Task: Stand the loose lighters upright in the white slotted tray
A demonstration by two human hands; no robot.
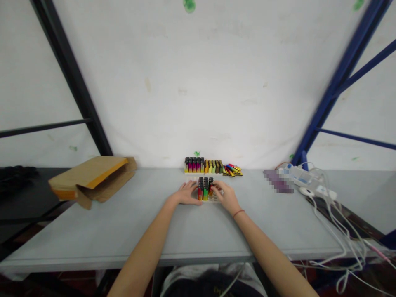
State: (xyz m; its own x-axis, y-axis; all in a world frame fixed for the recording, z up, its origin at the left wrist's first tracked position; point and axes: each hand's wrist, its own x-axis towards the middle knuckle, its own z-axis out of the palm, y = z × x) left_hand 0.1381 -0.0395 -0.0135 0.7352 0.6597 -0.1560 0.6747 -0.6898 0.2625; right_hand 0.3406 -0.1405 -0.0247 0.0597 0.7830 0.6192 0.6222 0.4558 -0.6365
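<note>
left hand (187, 193): grip released, fingers spread, thumb at near left corner of the near tray (211, 201). prob bracing it so the tray doesn't slide on the worktop (185, 233); can't tell how hard it's pressing, if at all.

right hand (226, 194): grip looks pinched on a dark red lighter (210, 191), at the right side of the packed lighters (203, 193) in near tray. fingertip pinch from the right, likely bc neighbors to the left leave no room for a full wrap. lighter's upright, btw; can't tell if fully seated.

near tray: left side filled w/ upright lighters, right side has bare slots, prob why the right hand works from that side.

far, by the wall: purple lighters (194, 166) + yellow lighters (213, 166) upright in rows, loose lighters (232, 170) lying in a pile just right of them. seems placed to be w/in reach but off the work area.

cardboard box (93, 175) far left, power strip (305, 178) + cables far right, both well apart from hands.
</note>
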